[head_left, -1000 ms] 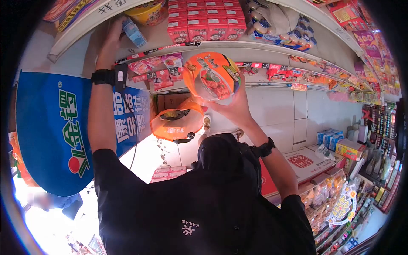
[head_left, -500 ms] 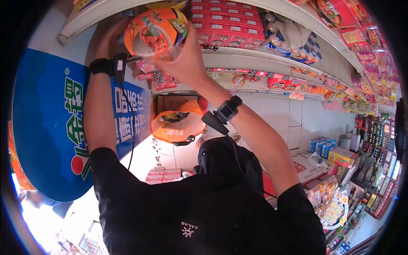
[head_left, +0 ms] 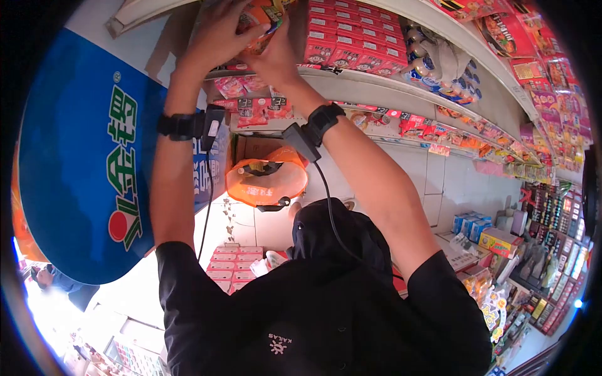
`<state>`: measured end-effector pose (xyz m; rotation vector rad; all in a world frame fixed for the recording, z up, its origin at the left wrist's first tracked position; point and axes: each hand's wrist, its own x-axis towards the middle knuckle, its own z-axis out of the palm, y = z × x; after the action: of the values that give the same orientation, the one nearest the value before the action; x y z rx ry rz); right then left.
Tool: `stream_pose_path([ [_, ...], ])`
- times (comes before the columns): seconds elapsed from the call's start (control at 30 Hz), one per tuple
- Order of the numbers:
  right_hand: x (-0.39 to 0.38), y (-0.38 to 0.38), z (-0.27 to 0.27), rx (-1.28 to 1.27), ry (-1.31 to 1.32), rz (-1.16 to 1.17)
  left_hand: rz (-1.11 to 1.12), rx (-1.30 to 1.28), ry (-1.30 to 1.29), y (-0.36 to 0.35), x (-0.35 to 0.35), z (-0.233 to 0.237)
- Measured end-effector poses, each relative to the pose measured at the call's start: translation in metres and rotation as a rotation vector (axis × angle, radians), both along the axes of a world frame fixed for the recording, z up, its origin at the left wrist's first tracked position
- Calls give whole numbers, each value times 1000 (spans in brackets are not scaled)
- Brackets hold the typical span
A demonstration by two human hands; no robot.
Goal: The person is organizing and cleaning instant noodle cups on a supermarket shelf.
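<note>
At the top of the head view, an orange instant noodle bowl (head_left: 253,20) is between my two hands at the shelf, and the frame's top edge cuts off part of it. My left hand (head_left: 216,36) grips its left side, thumb across the front. Fingers of my right hand (head_left: 276,57) close round its right and lower side. Whether the bowl rests on the shelf is hidden. Just right of it stand stacked red boxes (head_left: 354,41). Both wrists carry black bands with cabled devices.
Further right on the shelf (head_left: 376,78) are wrapped blue-and-white cans (head_left: 439,66). Red snack packets (head_left: 263,111) hang below. An orange bag (head_left: 276,182) stands open near my body. A large blue sign board (head_left: 75,156) borders the left side. A person (head_left: 59,282) shows at lower left.
Both hands have carried the noodle bowl up and slightly right, deeper into the shelf beside the red boxes. My left hand has come round to its front, and less of the bowl shows.
</note>
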<state>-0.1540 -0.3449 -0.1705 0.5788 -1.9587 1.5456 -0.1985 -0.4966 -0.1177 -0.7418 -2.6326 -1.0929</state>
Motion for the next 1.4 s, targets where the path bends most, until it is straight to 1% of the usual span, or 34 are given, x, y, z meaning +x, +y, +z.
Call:
stream_pose_path([
  [0.07, 11, 12, 18, -131, -574, 183, 97, -337, 388, 6, -6, -7],
  [0.1, 15, 10, 23, -130, -567, 180, 96, -334, 396, 8, -7, -9],
  [0.17, 21, 9, 19, -16, -338, 22, 175, -367, 508, 16, -6, -13],
  [0.2, 31, 12, 15, -15, -331, 9, 165, -360, 517, 21, -9, -14],
  [0.27, 67, 18, 8, 307, -76, -246, 90, -158, 331, 31, -18, -16],
  [0.3, 86, 26, 4, 310, -77, -263, 75, -151, 334, 39, -22, -15],
  [0.37, 132, 51, -2, 209, -297, -48, 142, -317, 466, 48, -26, -15],
  [0.4, 151, 68, -2, 218, -393, -15, 134, -318, 465, 56, -28, -16],
  [0.43, 170, 86, -3, 222, -494, 19, 220, -326, 519, 66, -28, -15],
  [0.47, 187, 102, -10, 190, -526, 34, 305, -334, 575, 72, -27, -14],
  [0.5, 201, 121, -18, 160, -553, 49, 297, -336, 577, 75, -29, -11],
  [0.57, 228, 159, -31, 137, -631, 4, 213, -320, 78, 76, -33, -4],
  [0.6, 237, 178, -32, 126, -639, -1, 203, -329, 72, 76, -33, -5],
  [0.67, 258, 209, -30, 144, -747, -96, 207, -326, 427, 76, -30, -4],
  [0.73, 280, 245, -33, 162, -738, -234, 108, -270, 98, 79, -15, 18],
  [0.77, 284, 263, -36, 189, -710, -268, 135, -133, 175, 81, -4, 18],
  [0.8, 287, 288, -36, 221, -680, -304, 141, -71, 523, 83, 4, 13],
  [0.83, 291, 317, -36, 251, -665, -394, 100, -32, 530, 85, 10, 10],
  [0.87, 288, 344, -41, 263, -678, -472, 164, -162, 656, 94, 32, 23],
  [0.9, 296, 376, -37, 266, -701, -565, 63, -186, 636, 121, 46, 31],
  [0.93, 297, 410, -35, 266, -683, -604, -10, -242, 625, 138, 61, 42],
  [1.0, 307, 479, -29, 380, -717, -841, -161, -99, 486, 196, 105, 49],
  [1.03, 312, 511, -27, 371, -702, -863, -270, -59, 431, 224, 121, 50],
  [1.07, 321, 541, -27, 300, -684, -955, -378, -26, 372, 252, 135, 49],
  [1.1, 330, 568, -25, 226, -666, -1047, -463, -23, 369, 281, 150, 50],
  [1.13, 338, 591, -19, 218, -647, -1068, -544, -16, 371, 307, 165, 48],
  [1.23, 358, 662, -6, 196, -602, -1203, -648, 31, 342, 400, 190, 27],
  [1.3, 363, 708, 2, 135, -555, -1242, -754, 16, 294, 456, 199, 14],
  [1.33, 365, 735, 6, 92, -522, -1266, -765, 10, 304, 484, 203, 6],
  [1.4, 360, 796, 19, 93, -489, -1293, -820, 4, 222, 539, 211, -5],
])
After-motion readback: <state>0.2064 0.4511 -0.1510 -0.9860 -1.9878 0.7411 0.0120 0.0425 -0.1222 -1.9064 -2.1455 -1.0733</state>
